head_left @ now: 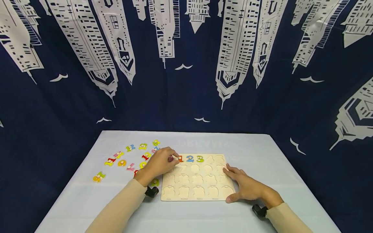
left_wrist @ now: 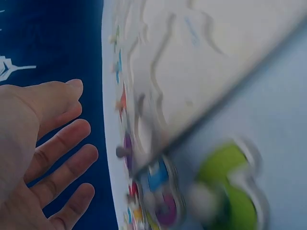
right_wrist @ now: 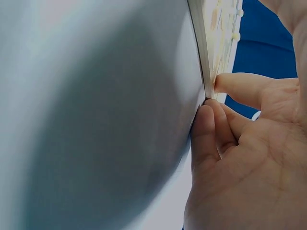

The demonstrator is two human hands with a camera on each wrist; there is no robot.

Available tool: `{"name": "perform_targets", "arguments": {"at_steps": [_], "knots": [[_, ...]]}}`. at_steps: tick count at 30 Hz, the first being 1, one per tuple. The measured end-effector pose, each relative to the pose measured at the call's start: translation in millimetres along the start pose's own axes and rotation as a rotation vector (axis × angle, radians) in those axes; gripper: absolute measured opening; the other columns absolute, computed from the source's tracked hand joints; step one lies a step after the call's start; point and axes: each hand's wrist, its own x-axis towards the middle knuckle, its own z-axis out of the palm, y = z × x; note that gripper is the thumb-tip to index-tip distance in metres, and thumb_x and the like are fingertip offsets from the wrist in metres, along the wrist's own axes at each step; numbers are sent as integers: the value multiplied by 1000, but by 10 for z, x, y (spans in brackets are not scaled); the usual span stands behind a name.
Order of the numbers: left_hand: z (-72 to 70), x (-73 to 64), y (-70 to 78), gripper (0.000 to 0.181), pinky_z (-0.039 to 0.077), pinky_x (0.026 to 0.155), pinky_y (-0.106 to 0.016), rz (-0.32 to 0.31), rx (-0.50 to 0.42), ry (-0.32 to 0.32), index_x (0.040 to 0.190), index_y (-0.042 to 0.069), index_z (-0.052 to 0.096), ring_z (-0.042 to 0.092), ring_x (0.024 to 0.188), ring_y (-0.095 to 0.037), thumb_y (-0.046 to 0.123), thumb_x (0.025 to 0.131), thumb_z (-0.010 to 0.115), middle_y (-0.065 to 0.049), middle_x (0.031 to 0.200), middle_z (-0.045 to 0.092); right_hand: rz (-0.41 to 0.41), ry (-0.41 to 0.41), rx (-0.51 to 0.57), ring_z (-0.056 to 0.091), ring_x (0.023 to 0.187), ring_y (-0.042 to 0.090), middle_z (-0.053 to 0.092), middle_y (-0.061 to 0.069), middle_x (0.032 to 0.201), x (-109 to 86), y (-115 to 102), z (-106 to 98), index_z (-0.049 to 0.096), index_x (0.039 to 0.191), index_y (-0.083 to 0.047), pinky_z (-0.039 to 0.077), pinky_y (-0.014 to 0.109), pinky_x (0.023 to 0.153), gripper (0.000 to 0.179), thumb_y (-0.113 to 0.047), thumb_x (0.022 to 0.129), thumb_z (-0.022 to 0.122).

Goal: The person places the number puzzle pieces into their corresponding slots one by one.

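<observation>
A pale wooden number board [head_left: 204,173] with cut-out recesses lies on the table. Along its top row sit a red 1 [head_left: 180,159], a blue 2 [head_left: 190,158] and a green 3 [head_left: 199,159]. My left hand [head_left: 158,163] hovers over the upper left corner, beside a purple knobbed piece [left_wrist: 127,154]. In the left wrist view its fingers are spread and loosely bent, with nothing between them. Against the board's right edge rests my right hand [head_left: 247,186], forefinger on the top surface and thumb near the lower corner.
Several coloured number pieces with knobs lie scattered left of the board, among them a yellow 9 [head_left: 121,163] and a green and blurred piece [left_wrist: 230,184] close to the board's left edge. A patterned dark blue cloth [head_left: 175,97] hangs behind the white table [head_left: 247,149].
</observation>
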Motion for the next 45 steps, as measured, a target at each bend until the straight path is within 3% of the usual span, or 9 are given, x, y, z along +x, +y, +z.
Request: {"name": "perform_targets", "arguments": {"at_steps": [7,12,18,24,35,41,45], "knots": [[-278,-352,-284,21,63,102,-48,-81,74,12,122,17,89,75,111,-23,22,102,93,-2,122,83,4,2,10,23,173,65,21,31,192,18,28,27,38,178,3,27,82,136,132,-47,78,109],[-427,-543,-501,20,62,92,-40,-124,75,27,118,15,89,74,101,-19,21,100,95,1,112,83,-1,12,14,24,172,64,21,31,192,11,63,20,38,179,2,28,82,136,133,-48,78,109],[-553,-737,-673,18,59,89,-37,-195,101,42,112,18,90,69,96,-16,23,96,98,4,105,80,-4,20,16,26,171,63,21,30,192,1,67,7,38,179,3,30,81,135,134,-49,77,109],[-604,-844,-802,16,51,81,-32,-251,116,45,103,19,87,61,87,-14,21,94,100,5,93,73,-8,30,8,26,171,65,22,31,191,-3,72,9,38,178,3,29,82,135,134,-49,76,109],[-604,-966,-915,19,48,68,-22,-263,38,61,87,21,83,59,74,-11,18,94,100,6,79,68,-6,39,13,26,171,65,23,31,191,-2,79,39,40,178,2,29,83,135,134,-47,75,110],[-614,-1006,-904,15,55,81,-25,-208,19,46,98,24,89,63,87,-9,13,93,99,11,89,76,-7,37,19,26,171,64,22,31,191,-7,81,39,39,178,2,30,83,135,135,-47,75,110],[-615,-1036,-908,21,59,98,-36,-222,21,27,105,27,91,67,104,-12,10,95,97,13,102,84,-8,38,19,27,170,64,22,31,191,-5,69,36,39,178,2,31,82,135,135,-47,75,110]]}}
